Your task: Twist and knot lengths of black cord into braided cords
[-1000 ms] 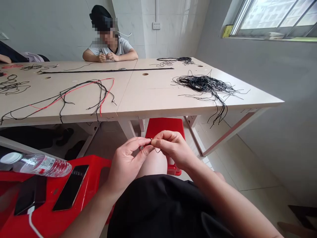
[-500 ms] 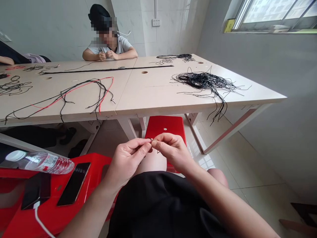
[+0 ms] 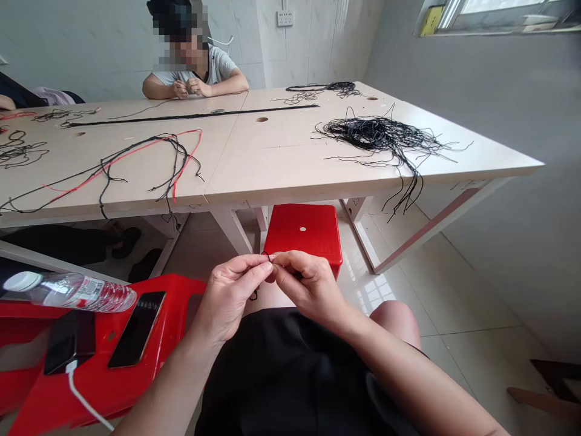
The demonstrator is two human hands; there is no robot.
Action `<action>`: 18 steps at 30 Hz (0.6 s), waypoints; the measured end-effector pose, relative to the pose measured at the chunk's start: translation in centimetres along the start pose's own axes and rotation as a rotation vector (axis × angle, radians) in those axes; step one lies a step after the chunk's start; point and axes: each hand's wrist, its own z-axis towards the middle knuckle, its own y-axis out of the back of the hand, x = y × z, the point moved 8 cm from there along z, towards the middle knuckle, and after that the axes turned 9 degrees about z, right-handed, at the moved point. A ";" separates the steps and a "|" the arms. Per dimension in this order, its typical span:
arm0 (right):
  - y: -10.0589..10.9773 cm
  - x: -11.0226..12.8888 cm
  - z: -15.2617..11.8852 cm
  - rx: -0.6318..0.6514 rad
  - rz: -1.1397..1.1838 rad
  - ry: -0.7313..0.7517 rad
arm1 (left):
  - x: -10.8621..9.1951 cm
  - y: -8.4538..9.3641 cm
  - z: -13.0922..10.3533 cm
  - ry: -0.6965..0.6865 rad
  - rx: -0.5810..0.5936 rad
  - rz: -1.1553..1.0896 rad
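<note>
A thin black cord (image 3: pixel 265 254) is pinched between my two hands above my lap; a small loop of it shows over the fingertips. My left hand (image 3: pixel 236 290) closes thumb and forefinger on it from the left. From the right, my right hand (image 3: pixel 308 281) grips the same cord, its fingertips touching those of the left. Below the left fingers hangs a short dark curl of cord (image 3: pixel 253 295). Most of the cord is hidden by the fingers.
A tangled black cord bundle (image 3: pixel 376 133) lies on the pale table (image 3: pixel 272 175), its ends over the edge. Black and red cords (image 3: pixel 136 150) lie left. Nearby are a red stool (image 3: pixel 302 227), bottle (image 3: pixel 72 290), phone (image 3: pixel 137 330) and power bank (image 3: pixel 70 342). Another person (image 3: pixel 195 79) sits opposite.
Both hands have shifted slightly left, and the right fingers are now more curled against the left fingertips. The view has tilted down a little.
</note>
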 end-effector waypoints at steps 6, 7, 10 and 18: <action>-0.4 -0.5 -0.1 0.030 0.126 -0.044 | 0.8 -0.7 -0.1 0.056 0.024 -0.092; -0.3 -0.8 -0.2 0.021 0.181 -0.065 | 0.8 -0.8 -0.3 0.051 0.029 -0.101; -0.3 -1.9 -0.3 -0.016 0.413 -0.169 | 0.9 -1.1 -0.6 0.023 0.048 -0.116; -0.2 -2.5 -0.6 -0.044 0.386 -0.189 | 1.2 -0.5 0.3 -0.089 0.062 -0.063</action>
